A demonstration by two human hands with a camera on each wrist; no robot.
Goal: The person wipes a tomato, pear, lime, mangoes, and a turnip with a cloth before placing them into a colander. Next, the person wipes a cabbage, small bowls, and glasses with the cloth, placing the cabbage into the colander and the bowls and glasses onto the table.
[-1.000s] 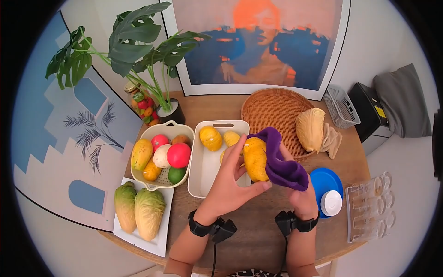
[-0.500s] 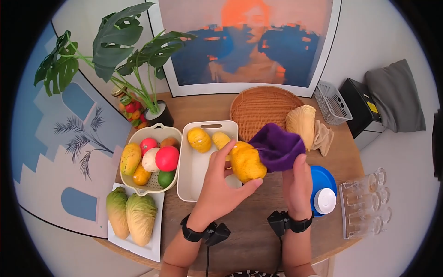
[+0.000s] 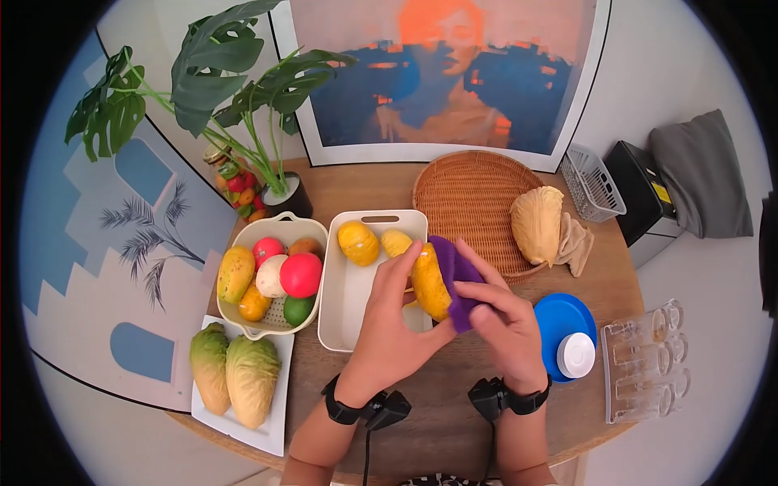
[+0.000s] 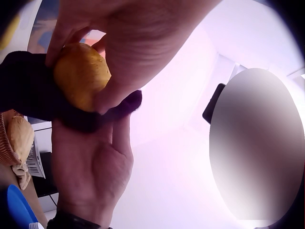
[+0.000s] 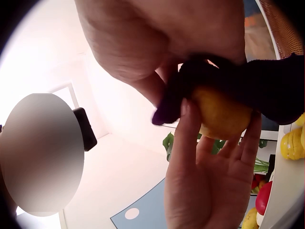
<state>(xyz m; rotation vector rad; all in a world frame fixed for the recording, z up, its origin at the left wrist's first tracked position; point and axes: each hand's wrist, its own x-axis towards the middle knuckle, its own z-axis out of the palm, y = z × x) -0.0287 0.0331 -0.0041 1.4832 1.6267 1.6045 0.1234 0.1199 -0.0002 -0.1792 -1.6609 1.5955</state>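
Note:
In the head view, my left hand (image 3: 397,336) holds a yellow oval fruit (image 3: 430,283) with brown specks, thumb along its near end and fingers round its far side. My right hand (image 3: 509,336) grips a dark purple cloth (image 3: 456,275) and presses it against the fruit's right side, which it covers. From the left wrist, the fruit (image 4: 81,74) shows between the left thumb and fingers, the cloth (image 4: 28,86) folded beneath and beside it. The right wrist view has the cloth (image 5: 271,88) draped over the fruit (image 5: 221,114).
Beneath the hands, a white tray (image 3: 340,308) holds more yellow fruit. Left of it are a cream colander (image 3: 278,312) of mixed produce and a white plate (image 3: 271,441) with cabbages. A wicker basket (image 3: 462,202), a blue plate (image 3: 559,312) and a rack of glasses (image 3: 648,360) stand right.
Half a second ago the cloth was bunched apart from most of the fruit; now it lies back against the right side, with the right fingers folded over it. The left hand kept its hold.

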